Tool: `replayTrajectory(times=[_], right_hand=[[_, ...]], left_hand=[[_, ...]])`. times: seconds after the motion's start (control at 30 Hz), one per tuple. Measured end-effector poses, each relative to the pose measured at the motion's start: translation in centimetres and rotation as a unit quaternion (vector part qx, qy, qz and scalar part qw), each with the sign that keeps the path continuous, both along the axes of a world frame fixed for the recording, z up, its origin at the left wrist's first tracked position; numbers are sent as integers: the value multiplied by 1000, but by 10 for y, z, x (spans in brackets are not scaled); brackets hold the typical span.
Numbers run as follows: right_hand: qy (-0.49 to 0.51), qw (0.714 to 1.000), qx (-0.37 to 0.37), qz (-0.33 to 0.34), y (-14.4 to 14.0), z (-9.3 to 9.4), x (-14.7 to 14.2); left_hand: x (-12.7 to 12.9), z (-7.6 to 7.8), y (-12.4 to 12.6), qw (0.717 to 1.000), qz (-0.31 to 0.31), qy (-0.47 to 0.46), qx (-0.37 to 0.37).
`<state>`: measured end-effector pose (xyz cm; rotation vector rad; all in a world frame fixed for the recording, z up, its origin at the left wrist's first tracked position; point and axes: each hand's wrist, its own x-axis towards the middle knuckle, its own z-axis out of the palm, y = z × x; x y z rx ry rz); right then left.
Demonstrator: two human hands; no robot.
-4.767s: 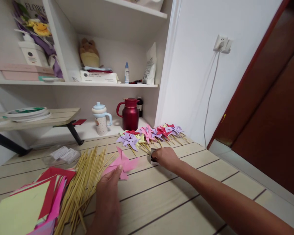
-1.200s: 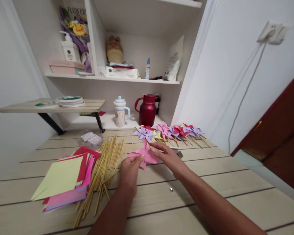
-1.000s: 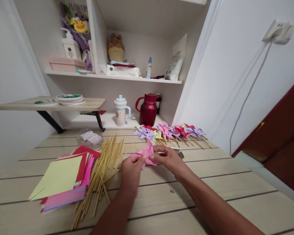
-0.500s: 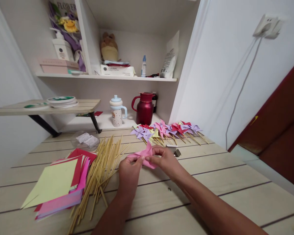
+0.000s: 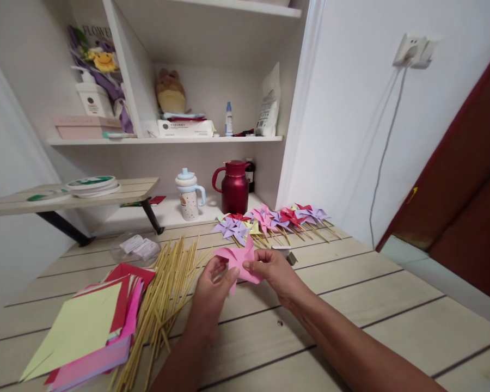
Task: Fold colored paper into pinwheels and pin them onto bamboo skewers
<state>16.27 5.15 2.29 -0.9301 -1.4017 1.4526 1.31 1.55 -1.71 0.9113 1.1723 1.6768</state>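
Both hands hold a pink paper pinwheel head [image 5: 233, 259] a little above the wooden tabletop [image 5: 351, 305]. My left hand [image 5: 212, 288] grips its left side from below. My right hand [image 5: 271, 270] pinches its middle and right side with thumb and fingers. A pile of bamboo sticks [image 5: 163, 294] lies just left of my left hand. Stacked coloured paper squares [image 5: 85, 326] sit further left. A row of finished pinwheels [image 5: 269, 220] on sticks lies behind my hands.
A small silver box [image 5: 285, 253] lies by my right hand. A clear plastic bag [image 5: 136, 247], a spotted cup [image 5: 188, 195] and a red jug [image 5: 233, 188] stand behind. Shelves rise at the back, a side shelf juts out left, a white wall and red door close the right.
My right hand left the small box and joined my left hand on the pink pinwheel. Both hands lifted it slightly off the table and turned it between the fingers.
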Motion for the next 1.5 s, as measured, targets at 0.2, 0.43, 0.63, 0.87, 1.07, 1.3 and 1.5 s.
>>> replayTrajectory(times=[0.2, 0.43, 0.63, 0.87, 1.07, 1.3, 1.5], right_hand=[[10, 999, 29, 11, -1, -1, 4], [-11, 998, 51, 23, -5, 2, 3], [-30, 996, 79, 17, -6, 2, 2], [-41, 995, 92, 14, -9, 5, 4], [-46, 994, 100, -3, -14, 6, 0], [0, 998, 63, -18, -9, 2, -1], [-47, 991, 112, -58, -17, 0, 41]], left_hand=[[-3, 7, -8, 998, -24, 15, -65], [5, 17, -14, 998, -20, 27, -54], [7, 24, -18, 997, -25, 44, -52], [14, 34, -24, 997, -8, 39, -62], [15, 30, -22, 997, 5, 35, -70], [14, 25, -23, 997, -14, 9, -71], [11, 23, -22, 997, 12, -12, -81]])
